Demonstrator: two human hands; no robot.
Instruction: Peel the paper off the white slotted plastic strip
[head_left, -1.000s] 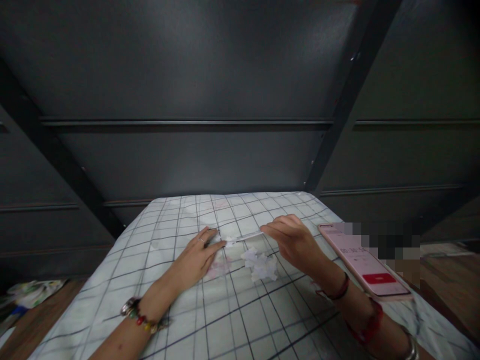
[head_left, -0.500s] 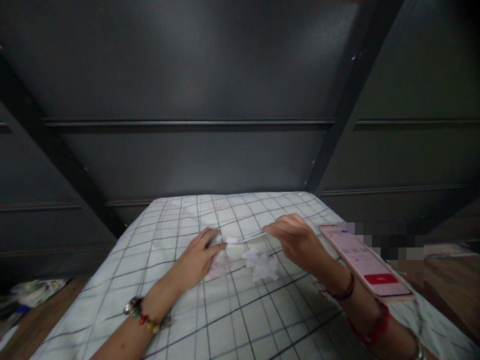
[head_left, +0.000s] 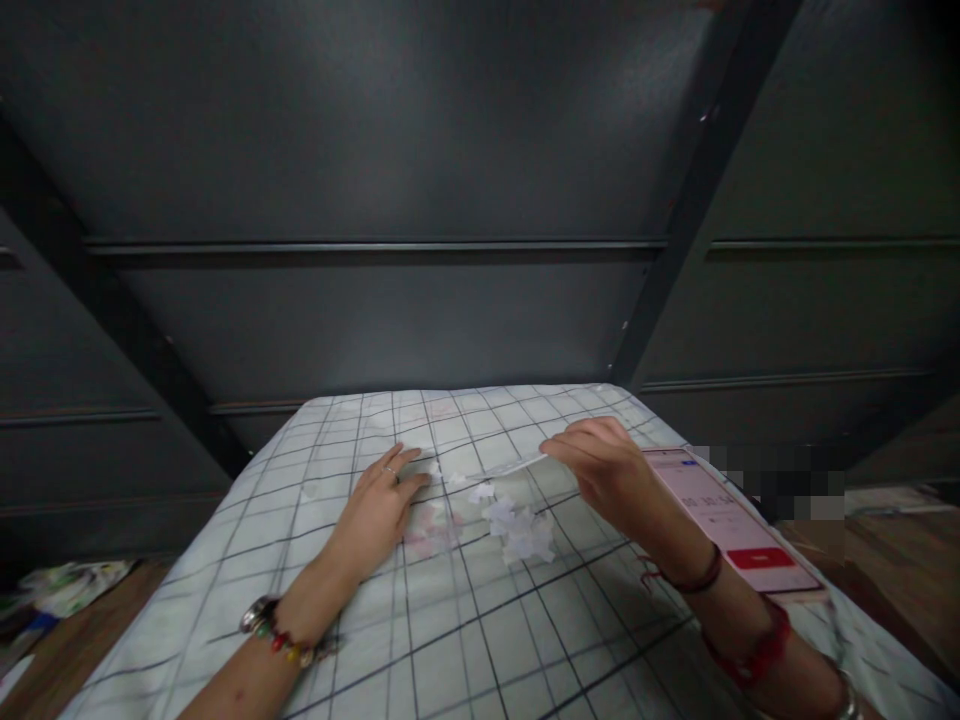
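My right hand (head_left: 596,455) pinches one end of a thin whitish stick (head_left: 517,466), which slants down to the left, low over the cloth. Its far tip lies close to small white scraps (head_left: 455,480); whether it touches them I cannot tell. My left hand (head_left: 381,500) rests on the checked cloth with fingers apart, its fingertips beside a small white scrap (head_left: 434,470). Between the hands, nearer to me, lies a loose pile of white paper-like scraps (head_left: 521,530). One separate scrap (head_left: 481,492) sits just beyond the pile.
A white cloth with dark grid lines (head_left: 450,630) covers the table. A pink-edged phone (head_left: 731,520) with a lit timer screen lies by my right forearm. Dark panels (head_left: 390,320) stand behind the table. Blurred items (head_left: 75,588) lie low at the far left.
My right hand has moved slightly right and up with the stick. My left hand has drawn back left, its fingers more spread. A scrap now lies separately near the pile.
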